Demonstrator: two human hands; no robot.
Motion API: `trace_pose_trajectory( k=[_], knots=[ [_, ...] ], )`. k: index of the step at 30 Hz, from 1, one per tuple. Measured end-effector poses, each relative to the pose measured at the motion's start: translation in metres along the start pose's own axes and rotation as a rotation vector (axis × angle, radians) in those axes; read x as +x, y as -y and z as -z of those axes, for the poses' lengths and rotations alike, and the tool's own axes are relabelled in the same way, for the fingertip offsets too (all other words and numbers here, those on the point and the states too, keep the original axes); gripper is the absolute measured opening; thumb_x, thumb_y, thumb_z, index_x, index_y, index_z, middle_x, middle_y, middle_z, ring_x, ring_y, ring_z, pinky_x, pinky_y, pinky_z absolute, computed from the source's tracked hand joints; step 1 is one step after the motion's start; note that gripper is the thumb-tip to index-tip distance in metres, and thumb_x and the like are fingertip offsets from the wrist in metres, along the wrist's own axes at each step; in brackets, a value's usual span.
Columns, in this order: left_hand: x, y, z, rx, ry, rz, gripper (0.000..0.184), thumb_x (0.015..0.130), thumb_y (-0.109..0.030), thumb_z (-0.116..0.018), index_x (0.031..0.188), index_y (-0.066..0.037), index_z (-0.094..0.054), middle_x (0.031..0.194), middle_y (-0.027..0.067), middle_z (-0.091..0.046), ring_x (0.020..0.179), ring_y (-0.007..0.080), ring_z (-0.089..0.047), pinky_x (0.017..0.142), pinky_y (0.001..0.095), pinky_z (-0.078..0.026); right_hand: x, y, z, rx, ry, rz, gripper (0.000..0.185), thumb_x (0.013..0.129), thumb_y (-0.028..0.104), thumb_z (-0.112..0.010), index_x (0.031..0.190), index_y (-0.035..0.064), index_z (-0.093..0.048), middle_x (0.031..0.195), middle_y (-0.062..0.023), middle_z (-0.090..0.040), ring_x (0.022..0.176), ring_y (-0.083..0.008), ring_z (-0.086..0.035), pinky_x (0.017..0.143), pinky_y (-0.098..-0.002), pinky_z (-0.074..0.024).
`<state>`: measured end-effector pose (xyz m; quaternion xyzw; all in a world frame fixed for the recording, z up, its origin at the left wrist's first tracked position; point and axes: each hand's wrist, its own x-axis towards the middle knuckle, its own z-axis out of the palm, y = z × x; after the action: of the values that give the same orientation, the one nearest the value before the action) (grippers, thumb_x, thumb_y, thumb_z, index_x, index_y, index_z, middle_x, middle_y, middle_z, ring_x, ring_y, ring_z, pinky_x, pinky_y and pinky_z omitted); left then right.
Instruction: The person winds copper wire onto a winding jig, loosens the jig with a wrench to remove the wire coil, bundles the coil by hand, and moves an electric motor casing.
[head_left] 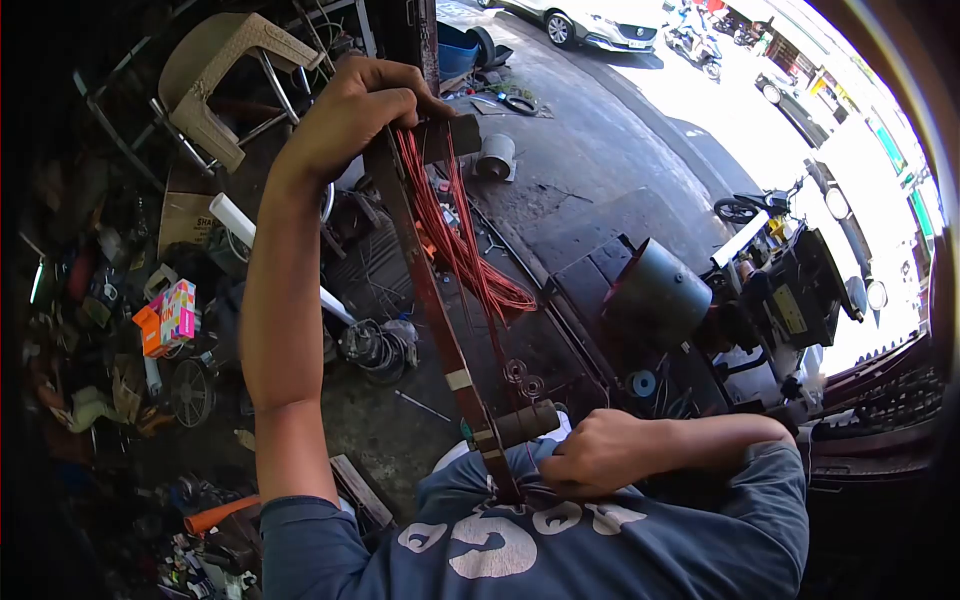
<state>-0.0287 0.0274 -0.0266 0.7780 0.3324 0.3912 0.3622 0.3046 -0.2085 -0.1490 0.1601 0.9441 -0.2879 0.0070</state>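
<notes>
A long, dark wooden bar (435, 300) with a short peg at each end slants down from upper centre to my chest. My left hand (365, 105) is closed over its top end, beside the upper peg (450, 140). Many loops of thin red-brown copper wire (465, 255) hang slack from that peg, bunched to the right of the bar. My right hand (595, 455) is closed just right of the lower round peg (520, 425), near my shirt. A thin strand of wire appears to run down to its fingers; the fingertips are partly hidden.
A metal cylinder (660, 295) stands on the right beside dark machinery. Left are a beige plastic chair (225, 75), a colourful box (168, 318) and cluttered parts. A small grey motor-like cylinder (495, 158) sits on the floor ahead. Beyond, a car (600, 22) and motorcycles are on the street.
</notes>
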Motion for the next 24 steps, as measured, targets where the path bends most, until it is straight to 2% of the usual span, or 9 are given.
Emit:
trace_pose_trajectory(
  k=[2, 8, 13, 14, 16, 18, 22, 23, 24],
  knots=[
    [0.009, 0.0, -0.005, -0.004, 0.033, -0.022, 0.019, 0.077, -0.005, -0.055, 0.085, 0.001, -0.071, 0.094, 0.011, -0.077, 0.084, 0.0112, -0.067, 0.081, 0.0269, -0.052, 0.01, 0.005, 0.05, -0.186, 0.023, -0.021, 0.016, 0.091, 0.024, -0.066, 0.086, 0.0098, -0.06, 0.063, -0.0079, -0.06, 0.059, -0.0296, -0.067, 0.052, -0.0454, -0.0522],
    [0.024, -0.003, -0.033, -0.059, 0.058, -0.068, 0.013, 0.077, -0.004, -0.057, 0.08, -0.001, -0.069, 0.084, 0.0053, -0.074, 0.077, 0.0067, -0.062, 0.074, 0.023, -0.048, 0.057, -0.021, 0.18, -0.411, -0.44, 0.15, 0.021, 0.089, 0.026, -0.069, 0.082, 0.0093, -0.058, 0.065, -0.007, -0.06, 0.059, -0.0281, -0.065, 0.055, -0.0453, -0.0491],
    [0.022, -0.019, -0.039, -0.063, 0.047, -0.082, 0.012, 0.076, -0.006, -0.058, 0.08, 0.0, -0.068, 0.078, 0.0037, -0.068, 0.077, 0.0082, -0.063, 0.073, 0.0242, -0.049, 0.086, -0.053, 0.238, -0.446, -0.644, -0.102, 0.023, 0.092, 0.025, -0.071, 0.085, 0.0041, -0.066, 0.064, -0.013, -0.063, 0.057, -0.0316, -0.063, 0.057, -0.0454, -0.0454],
    [0.021, -0.02, -0.038, -0.035, 0.039, -0.071, 0.012, 0.076, -0.005, -0.058, 0.08, 0.001, -0.067, 0.077, 0.0036, -0.067, 0.077, 0.0087, -0.063, 0.073, 0.0245, -0.049, 0.09, -0.064, 0.247, -0.336, -0.735, -0.126, 0.027, 0.094, 0.029, -0.072, 0.09, 0.0024, -0.068, 0.063, -0.0135, -0.059, 0.053, -0.0245, -0.058, 0.056, -0.0415, -0.0438],
    [0.018, -0.02, -0.043, -0.094, 0.026, -0.069, 0.013, 0.075, -0.005, -0.058, 0.082, 0.001, -0.066, 0.079, 0.0035, -0.067, 0.075, 0.0092, -0.062, 0.072, 0.0258, -0.048, 0.1, -0.081, 0.256, -0.265, -0.81, -0.105, 0.033, 0.098, 0.027, -0.072, 0.084, 0.0, -0.06, 0.059, -0.004, -0.046, 0.056, -0.0132, -0.037, 0.052, -0.0355, -0.0354],
    [0.015, -0.022, -0.046, -0.185, 0.003, -0.087, 0.013, 0.075, -0.005, -0.057, 0.082, 0.001, -0.066, 0.08, 0.0034, -0.066, 0.074, 0.0097, -0.06, 0.072, 0.0263, -0.048, 0.105, -0.085, 0.254, -0.199, -0.81, -0.151, 0.034, 0.099, 0.03, -0.07, 0.087, -0.0007, -0.063, 0.061, -0.0052, -0.049, 0.059, -0.0125, -0.039, 0.055, -0.0359, -0.0372],
    [0.01, -0.02, -0.038, -0.138, -0.027, -0.116, 0.015, 0.074, -0.006, -0.058, 0.087, 0.0, -0.064, 0.082, 0.0037, -0.065, 0.077, 0.0111, -0.061, 0.073, 0.0268, -0.048, 0.111, -0.084, 0.241, 0.015, -0.818, -0.22, 0.036, 0.1, 0.031, -0.068, 0.085, -0.0019, -0.063, 0.062, -0.0047, -0.053, 0.058, -0.0109, -0.046, 0.055, -0.0345, -0.04],
    [0.01, -0.019, -0.037, -0.137, -0.052, -0.113, 0.016, 0.074, -0.006, -0.058, 0.088, -0.001, -0.063, 0.082, 0.0035, -0.064, 0.078, 0.0112, -0.061, 0.073, 0.0267, -0.048, 0.113, -0.087, 0.236, 0.181, -0.805, -0.245, 0.035, 0.1, 0.029, -0.067, 0.087, -0.0022, -0.065, 0.063, -0.0045, -0.055, 0.054, -0.0105, -0.051, 0.051, -0.0325, -0.0403],
    [0.009, -0.019, -0.037, -0.135, -0.076, -0.11, 0.017, 0.074, -0.006, -0.058, 0.09, -0.001, -0.062, 0.083, 0.0033, -0.063, 0.078, 0.0113, -0.061, 0.073, 0.0265, -0.048, 0.113, -0.084, 0.233, 0.188, -0.803, -0.293, 0.034, 0.101, 0.029, -0.066, 0.088, -0.0021, -0.065, 0.063, -0.0046, -0.056, 0.053, -0.0109, -0.053, 0.05, -0.0324, -0.0411]
  ],
)
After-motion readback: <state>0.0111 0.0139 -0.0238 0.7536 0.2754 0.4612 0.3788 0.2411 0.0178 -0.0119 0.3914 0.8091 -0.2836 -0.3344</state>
